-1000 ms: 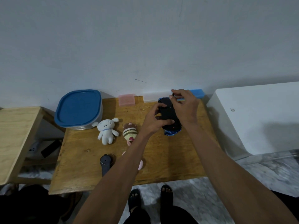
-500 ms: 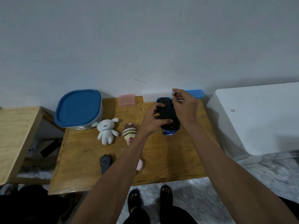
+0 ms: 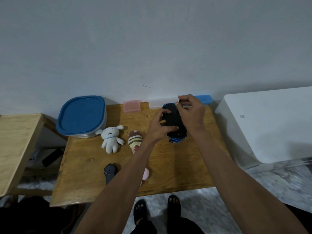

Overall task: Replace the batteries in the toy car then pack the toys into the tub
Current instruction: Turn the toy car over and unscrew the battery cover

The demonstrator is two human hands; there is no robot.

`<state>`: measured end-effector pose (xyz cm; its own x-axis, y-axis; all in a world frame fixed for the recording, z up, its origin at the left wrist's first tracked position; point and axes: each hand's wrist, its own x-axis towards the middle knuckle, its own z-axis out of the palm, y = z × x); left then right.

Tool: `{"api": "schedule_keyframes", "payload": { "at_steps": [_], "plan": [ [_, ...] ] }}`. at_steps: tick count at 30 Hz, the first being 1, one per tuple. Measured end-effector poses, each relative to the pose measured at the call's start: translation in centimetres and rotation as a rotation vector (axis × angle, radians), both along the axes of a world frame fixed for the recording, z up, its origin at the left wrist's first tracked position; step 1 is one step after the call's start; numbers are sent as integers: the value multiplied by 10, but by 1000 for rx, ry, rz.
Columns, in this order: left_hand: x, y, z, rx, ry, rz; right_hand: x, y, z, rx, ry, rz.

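The toy car (image 3: 173, 120) lies upside down, its black underside up and a blue body edge showing at the near end, on the wooden table (image 3: 168, 166). My left hand (image 3: 158, 125) grips the car's left side. My right hand (image 3: 190, 110) hovers over the car's far end, fingertips pinched on something small and dark that I cannot identify. The tub (image 3: 82, 117) with its blue lid on stands at the table's far left corner. A white plush (image 3: 110, 137) and a striped plush (image 3: 135, 139) lie between tub and car.
A dark grey gadget (image 3: 109, 172) and a pink item (image 3: 145, 173), partly hidden by my left forearm, lie near the front edge. Pink (image 3: 132, 106), white (image 3: 162, 102) and blue (image 3: 204, 98) blocks line the wall. A white appliance (image 3: 270, 122) stands right, a second wooden table (image 3: 15, 146) left.
The car and both hands have shifted slightly toward the wall. My right hand's pinched fingers have lifted a little above the car's far end.
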<state>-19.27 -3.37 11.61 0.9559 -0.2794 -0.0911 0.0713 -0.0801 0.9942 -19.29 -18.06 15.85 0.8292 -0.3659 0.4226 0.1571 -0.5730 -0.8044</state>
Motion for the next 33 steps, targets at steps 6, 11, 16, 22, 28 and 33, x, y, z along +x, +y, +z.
{"api": "schedule_keyframes", "payload": {
  "at_steps": [6,11,16,22,28,33],
  "plan": [
    [0,2,-4,9,12,0,-3,2,-1,18,17,4],
    [-1,2,-3,10,15,-2,-1,3,0,39,20,8],
    [0,1,-3,11,28,-3,1,2,-2,43,29,1],
    [0,-3,-7,42,51,-8,2,0,-8,27,44,-2],
    [2,-5,-8,77,81,-31,-1,-7,-15,66,68,-32],
    [0,-6,-10,104,103,-66,0,-14,-16,125,69,-80]
  ]
}}
